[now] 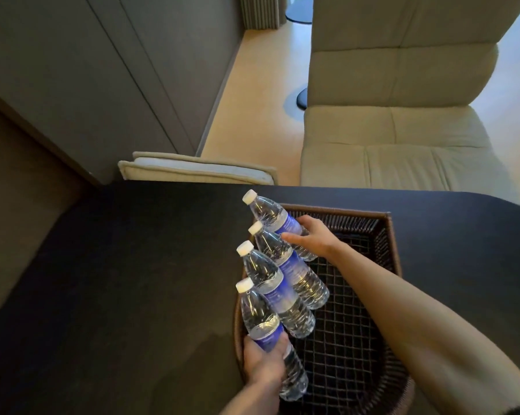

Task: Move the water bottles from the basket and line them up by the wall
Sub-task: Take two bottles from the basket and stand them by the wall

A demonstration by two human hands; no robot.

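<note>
Water bottles [282, 298], four in count, stand along the left wall of the woven basket [381, 235]. The left hand [263, 362] grasps the nearest one; the right hand [315, 235] wraps the farthest one. The basket sits on a dark table [117, 280]; beyond it stands a beige chair [402, 115].

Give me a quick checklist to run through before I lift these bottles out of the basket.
1. Left hand wrapped around the nearest bottle: ok.
2. Right hand closed on the farthest bottle: cannot tell; fingers rest on it, grip hidden.
3. Caps on all four bottles: ok.
4. Middle two bottles free to stay behind: cannot tell; they lean against their neighbours.
5. Dark tabletop between the basket and the wall has room for a row: ok.
</note>
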